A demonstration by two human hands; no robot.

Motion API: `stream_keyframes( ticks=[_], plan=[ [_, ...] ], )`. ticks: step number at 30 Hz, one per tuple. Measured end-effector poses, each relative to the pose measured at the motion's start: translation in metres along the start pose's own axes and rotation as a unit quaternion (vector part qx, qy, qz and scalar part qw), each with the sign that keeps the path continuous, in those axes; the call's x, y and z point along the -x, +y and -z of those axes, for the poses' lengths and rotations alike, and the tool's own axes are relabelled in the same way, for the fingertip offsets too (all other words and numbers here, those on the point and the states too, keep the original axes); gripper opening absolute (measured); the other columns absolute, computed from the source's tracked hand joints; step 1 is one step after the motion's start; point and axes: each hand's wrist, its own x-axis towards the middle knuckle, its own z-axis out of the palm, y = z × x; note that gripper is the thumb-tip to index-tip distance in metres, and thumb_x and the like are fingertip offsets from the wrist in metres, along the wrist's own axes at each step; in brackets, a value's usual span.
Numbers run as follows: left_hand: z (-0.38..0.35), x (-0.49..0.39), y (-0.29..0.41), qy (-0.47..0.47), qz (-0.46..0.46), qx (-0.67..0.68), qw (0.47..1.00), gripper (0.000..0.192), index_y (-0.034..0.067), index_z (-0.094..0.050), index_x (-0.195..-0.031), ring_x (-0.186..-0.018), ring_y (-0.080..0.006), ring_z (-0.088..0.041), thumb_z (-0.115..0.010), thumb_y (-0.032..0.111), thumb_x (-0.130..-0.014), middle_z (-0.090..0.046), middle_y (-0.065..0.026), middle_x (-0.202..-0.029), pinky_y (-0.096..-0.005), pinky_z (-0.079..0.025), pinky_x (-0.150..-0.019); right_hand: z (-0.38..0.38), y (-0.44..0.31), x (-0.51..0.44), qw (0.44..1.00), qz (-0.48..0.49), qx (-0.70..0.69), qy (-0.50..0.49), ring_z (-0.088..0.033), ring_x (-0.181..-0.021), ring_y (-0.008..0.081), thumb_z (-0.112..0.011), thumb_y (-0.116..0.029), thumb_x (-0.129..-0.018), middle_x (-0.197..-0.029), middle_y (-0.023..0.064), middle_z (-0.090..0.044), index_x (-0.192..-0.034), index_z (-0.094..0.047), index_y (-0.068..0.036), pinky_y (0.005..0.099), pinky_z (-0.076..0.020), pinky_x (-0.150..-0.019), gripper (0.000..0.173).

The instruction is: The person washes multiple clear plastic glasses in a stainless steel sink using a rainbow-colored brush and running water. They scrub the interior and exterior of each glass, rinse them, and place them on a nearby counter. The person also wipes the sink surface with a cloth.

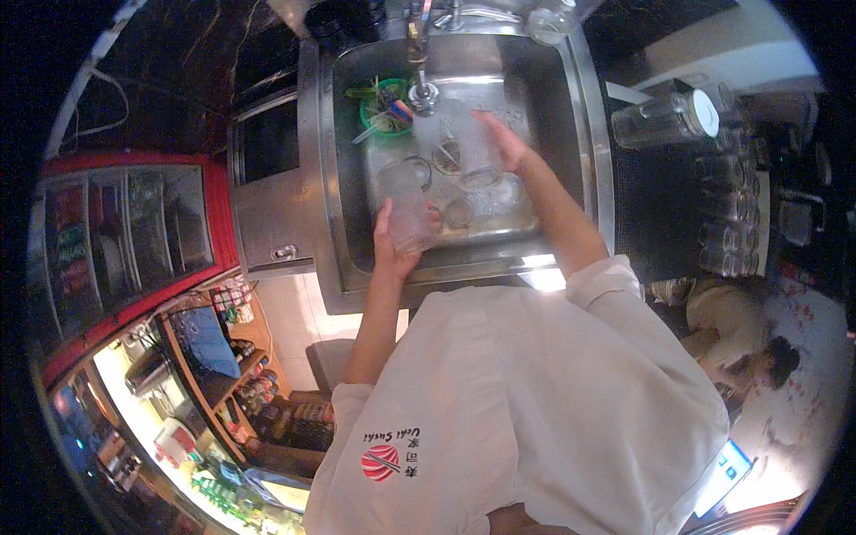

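Over a stainless steel sink (558,154), my left hand (391,244) grips a clear glass tumbler (411,224), which is tilted and blurred. Farther into the basin, my right hand (509,146) is around the side of a tall ribbed glass (478,150). Other glassware lies on the sink floor, including a round glass (459,212) between the hands. Near the right-hand glass is the drain strainer (447,157), with a pale stick-like piece across it. The faucet head (423,97) hangs above the basin.
A green basket (382,107) with scraps and a straw stands at the sink's far left. A glass jar (550,23) sits on the back rim. Right of the sink are a lidded pitcher (659,120) and several upturned glasses (729,214). A person (729,321) is at the right.
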Motion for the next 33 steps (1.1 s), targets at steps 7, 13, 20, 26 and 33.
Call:
stream_keyframes(
  ticks=[7,13,20,26,33],
  plan=[
    [-0.009,0.011,-0.011,0.045,0.01,0.01,0.999,0.067,-0.001,-0.054,-0.124,-0.092,-0.0288,-0.065,-0.04,0.058,-0.096,-0.064,-0.0158,-0.114,-0.0489,-0.055,-0.08,-0.013,0.018,0.026,0.989,-0.051,-0.13,0.045,-0.06,-0.105,0.0255,-0.057,-0.071,-0.079,-0.116,0.0149,-0.065,-0.131,-0.054,-0.004,0.0411,-0.0439,-0.096,0.085],
    [-0.006,0.027,-0.015,-0.004,-0.002,0.004,1.0,0.062,0.0,-0.056,-0.121,-0.095,-0.0291,-0.064,-0.046,0.055,-0.094,-0.063,-0.0155,-0.112,-0.049,-0.054,-0.08,-0.024,0.002,0.0,0.917,0.216,0.319,0.101,-0.065,-0.098,0.029,-0.074,-0.053,-0.077,-0.114,0.0172,-0.065,-0.13,-0.051,-0.001,0.0394,-0.0498,-0.09,0.077],
    [0.001,0.05,-0.014,0.02,-0.044,0.025,0.999,0.062,-0.001,-0.051,-0.124,-0.095,-0.0316,-0.064,-0.051,0.053,-0.093,-0.061,-0.0173,-0.115,-0.0501,-0.055,-0.077,-0.045,0.003,-0.039,0.78,0.326,0.527,0.091,-0.062,-0.105,0.0393,-0.078,-0.054,-0.072,-0.112,0.0227,-0.065,-0.125,-0.049,-0.002,0.0442,-0.0488,-0.092,0.079],
    [0.02,0.06,-0.009,0.021,-0.052,0.059,0.997,0.063,0.0,-0.05,-0.126,-0.096,-0.0332,-0.065,-0.054,0.053,-0.092,-0.061,-0.0184,-0.117,-0.0509,-0.056,-0.077,-0.064,0.001,-0.058,0.745,0.385,0.541,0.06,-0.062,-0.105,0.039,-0.078,-0.048,-0.074,-0.115,0.0219,-0.064,-0.132,-0.052,-0.011,0.0449,-0.0488,-0.09,0.074],
    [0.041,0.057,0.0,0.03,-0.038,0.112,0.992,0.06,0.002,-0.055,-0.122,-0.096,-0.0324,-0.065,-0.054,0.053,-0.092,-0.062,-0.0167,-0.115,-0.0513,-0.055,-0.078,-0.067,0.006,-0.066,0.665,0.392,0.635,0.029,-0.061,-0.103,0.04,-0.073,-0.051,-0.077,-0.112,0.0221,-0.064,-0.13,-0.056,-0.013,0.0453,-0.0479,-0.091,0.067]
  ],
)
